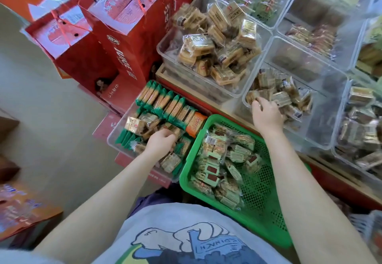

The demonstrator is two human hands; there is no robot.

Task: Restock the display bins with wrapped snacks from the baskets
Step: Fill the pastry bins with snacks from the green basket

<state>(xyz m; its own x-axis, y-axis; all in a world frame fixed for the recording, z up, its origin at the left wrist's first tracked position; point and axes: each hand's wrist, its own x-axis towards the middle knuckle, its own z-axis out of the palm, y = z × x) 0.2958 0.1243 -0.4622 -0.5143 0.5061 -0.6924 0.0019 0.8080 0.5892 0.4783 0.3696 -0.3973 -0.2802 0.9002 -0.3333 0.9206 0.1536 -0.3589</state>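
My left hand (160, 142) reaches into a clear tub (112, 137) on the floor full of green-wrapped and gold-wrapped snacks, its fingers curled round a wrapped snack (171, 128). My right hand (266, 114) is inside a clear display bin (322, 123) on the shelf, fingers curled on a brown wrapped snack (253, 96) at the bin's near-left corner. A green mesh basket (262, 199) between my arms holds several pale green wrapped snacks (221, 166).
More clear display bins fill the shelf: one with tan snack packs (215, 42) behind, others to the right and far back. Red gift boxes (124, 28) stand stacked at the left. An orange bag (22, 208) lies at the lower left.
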